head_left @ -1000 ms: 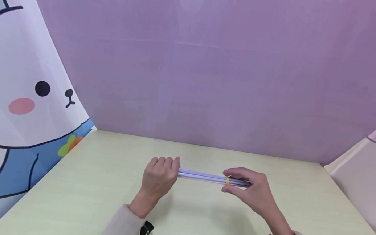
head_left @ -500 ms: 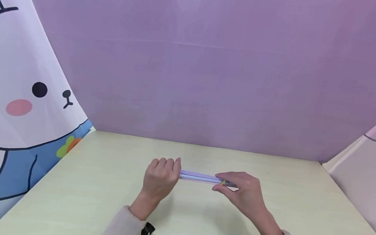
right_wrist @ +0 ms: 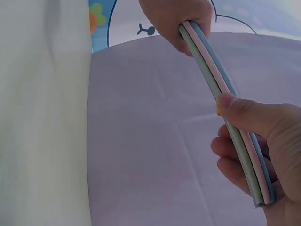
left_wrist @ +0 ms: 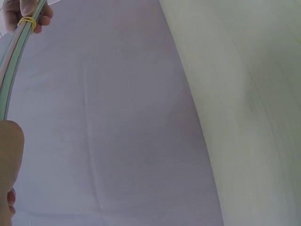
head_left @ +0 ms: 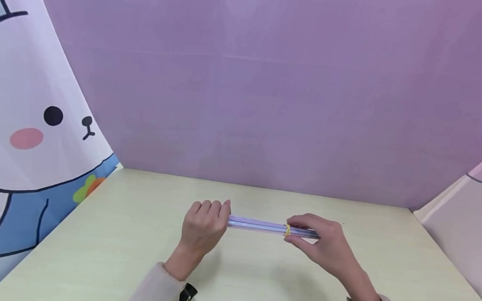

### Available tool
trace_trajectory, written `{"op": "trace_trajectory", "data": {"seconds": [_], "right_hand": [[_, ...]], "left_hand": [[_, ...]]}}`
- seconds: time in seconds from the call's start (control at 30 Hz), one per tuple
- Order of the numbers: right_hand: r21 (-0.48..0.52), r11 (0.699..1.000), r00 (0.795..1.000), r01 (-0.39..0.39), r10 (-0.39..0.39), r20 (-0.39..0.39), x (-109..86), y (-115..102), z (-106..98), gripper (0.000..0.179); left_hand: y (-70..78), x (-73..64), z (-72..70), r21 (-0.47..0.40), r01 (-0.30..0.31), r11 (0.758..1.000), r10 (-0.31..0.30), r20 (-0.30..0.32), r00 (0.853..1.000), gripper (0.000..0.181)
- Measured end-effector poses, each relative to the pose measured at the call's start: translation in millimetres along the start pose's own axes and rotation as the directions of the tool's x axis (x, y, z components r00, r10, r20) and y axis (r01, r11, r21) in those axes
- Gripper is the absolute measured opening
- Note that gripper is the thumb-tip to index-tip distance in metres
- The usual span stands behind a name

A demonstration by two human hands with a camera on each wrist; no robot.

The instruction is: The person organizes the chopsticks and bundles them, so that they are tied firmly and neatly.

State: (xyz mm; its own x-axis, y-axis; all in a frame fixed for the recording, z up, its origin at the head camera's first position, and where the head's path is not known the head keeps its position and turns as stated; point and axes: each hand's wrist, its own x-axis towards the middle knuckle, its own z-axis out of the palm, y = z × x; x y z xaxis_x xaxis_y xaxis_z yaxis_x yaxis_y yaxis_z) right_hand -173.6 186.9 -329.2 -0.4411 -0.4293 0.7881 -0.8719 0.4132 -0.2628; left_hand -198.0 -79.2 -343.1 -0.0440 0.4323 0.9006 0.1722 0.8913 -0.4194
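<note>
A bundle of chopsticks [head_left: 257, 225] in pastel green, pink and blue spans the space between my hands, above the table. My left hand [head_left: 205, 225] grips one end in a fist, its fingers curled over the top. A yellow rubber band [head_left: 287, 230] is wound round the bundle near the other end. Right at that band, my right hand [head_left: 323, 240] holds the chopsticks between thumb and fingers. In the right wrist view the thumb [right_wrist: 242, 109] lies across the bundle and hides most of the band. The squared ends of the chopsticks stick out towards the right palm.
The pale wooden table [head_left: 133, 245] lies below both hands. Behind it hangs a purple cloth backdrop [head_left: 270, 87]. A cartoon-printed cloth [head_left: 27, 79] stands on the left and a pale panel [head_left: 466, 231] on the right. Each wrist wears a black camera.
The right hand shifted left along the chopsticks, then came back right. The rubber band sits slightly further left than a second ago. My left hand has stayed nearly still.
</note>
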Motion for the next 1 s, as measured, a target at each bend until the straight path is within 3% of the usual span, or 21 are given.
{"op": "trace_trajectory", "data": {"seconds": [0.13, 0.4, 0.7, 0.8, 0.9, 1.0], "right_hand": [[-0.03, 1.0, 1.0, 0.006, -0.006, 0.003, -0.4, -2.6, 5.0, 0.024], [-0.081, 0.994, 0.996, 0.076, -0.078, -0.032, -2.5, -9.1, 18.6, 0.032], [-0.119, 0.986, 0.992, 0.119, -0.114, 0.045, 2.1, -16.1, 28.5, 0.028], [-0.104, 0.991, 0.994, 0.079, -0.071, 0.08, 3.1, -16.2, 24.8, 0.026], [-0.086, 0.996, 0.993, 0.0, 0.011, 0.12, 2.2, -13.7, 15.4, 0.037], [-0.119, 0.992, 0.99, -0.045, 0.06, 0.128, 1.1, -9.3, 4.9, 0.037]], "left_hand": [[1.6, 1.0, -2.5, 0.008, 0.011, 1.0, -0.011, 0.003, 1.0, 0.043], [5.3, -0.9, -2.5, 0.017, 0.01, 1.0, -0.01, 0.003, 1.0, 0.045], [12.4, 1.2, -1.9, 0.009, -0.015, 1.0, 0.015, -0.002, 1.0, 0.038], [13.8, 0.0, -1.5, -0.011, -0.008, 1.0, 0.008, 0.014, 1.0, 0.037], [13.4, -1.9, -1.0, -0.026, -0.001, 1.0, 0.001, 0.02, 1.0, 0.039], [11.7, -2.1, -0.2, -0.027, 0.007, 1.0, -0.007, 0.014, 1.0, 0.04]]}}
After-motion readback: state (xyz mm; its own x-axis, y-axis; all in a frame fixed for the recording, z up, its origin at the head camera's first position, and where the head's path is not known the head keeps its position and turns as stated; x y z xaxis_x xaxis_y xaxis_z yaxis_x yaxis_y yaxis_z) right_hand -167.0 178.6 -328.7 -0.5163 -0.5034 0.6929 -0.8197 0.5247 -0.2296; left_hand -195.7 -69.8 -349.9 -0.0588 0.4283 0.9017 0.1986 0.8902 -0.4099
